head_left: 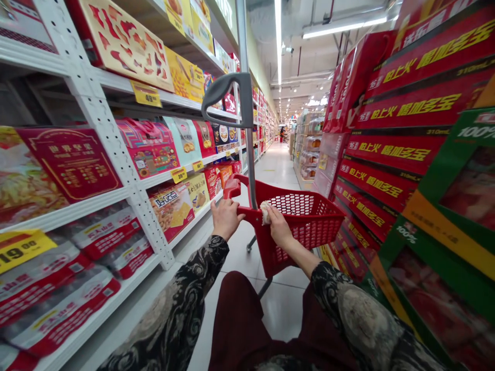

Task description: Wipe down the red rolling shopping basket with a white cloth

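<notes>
The person's left hand [226, 217] is clamped on the near rim of a red plastic mesh-sided shopping basket [309, 221], its fingers curled together over the edge just beside the basket's left corner. The right hand [279, 228] sits close by on the same rim, fingers closed around a small crumpled white wad [265, 212] — whether it is cloth or tissue cannot be told. The wad is pressed against the red plastic right where a grey metal pole [250, 154] rises from the basket. At the top of the pole a grey looped pull handle [226, 86] juts out to the left, above both hands.

The basket stands in the middle of the aisle on a pale tiled floor [276, 165], just ahead of the person's dark red lap. Both sleeves are dark with a pale swirling pattern.

To the left run white metal shelves [116, 149] stocked with flat red and yellow gift boxes, with yellow price tags [146, 95] on their edges. To the right — close to the basket — stands a stack of red cartons with yellow characters [390, 149], and green cartons [464, 170] lie nearer the camera.
</notes>
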Motion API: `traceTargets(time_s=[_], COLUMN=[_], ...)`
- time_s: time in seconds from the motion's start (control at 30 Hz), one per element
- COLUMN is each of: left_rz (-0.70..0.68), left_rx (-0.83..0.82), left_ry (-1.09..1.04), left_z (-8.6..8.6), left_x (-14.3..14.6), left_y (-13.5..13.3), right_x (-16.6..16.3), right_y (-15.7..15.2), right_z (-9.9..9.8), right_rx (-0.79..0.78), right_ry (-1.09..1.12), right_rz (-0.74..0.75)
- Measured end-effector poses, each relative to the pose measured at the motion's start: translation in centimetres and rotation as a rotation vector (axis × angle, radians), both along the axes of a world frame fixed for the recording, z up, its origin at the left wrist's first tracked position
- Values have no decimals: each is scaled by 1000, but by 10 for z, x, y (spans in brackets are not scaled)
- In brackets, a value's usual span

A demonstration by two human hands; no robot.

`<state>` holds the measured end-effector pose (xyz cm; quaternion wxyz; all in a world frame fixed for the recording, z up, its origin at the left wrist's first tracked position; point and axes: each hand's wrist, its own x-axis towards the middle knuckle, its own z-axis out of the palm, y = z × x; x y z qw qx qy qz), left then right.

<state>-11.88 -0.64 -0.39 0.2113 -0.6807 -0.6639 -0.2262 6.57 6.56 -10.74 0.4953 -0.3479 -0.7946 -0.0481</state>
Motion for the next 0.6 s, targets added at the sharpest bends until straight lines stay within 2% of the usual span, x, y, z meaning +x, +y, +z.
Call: traceTargets(time_s=[0.17, 0.33, 0.6], left_rz=[1, -28, -136], left_rx=[20, 57, 2], left_ry=[36, 37, 10], left_z=[-3, -10, -11], left_x=[15, 32, 50], left_y=[-3, -11, -15], right_x=[4, 8, -10], right_y=[3, -1, -44], right_z=[0, 4, 10], right_rx=[-53, -44, -75], right_ry=[22, 140, 140], right_rz=[-63, -73, -68])
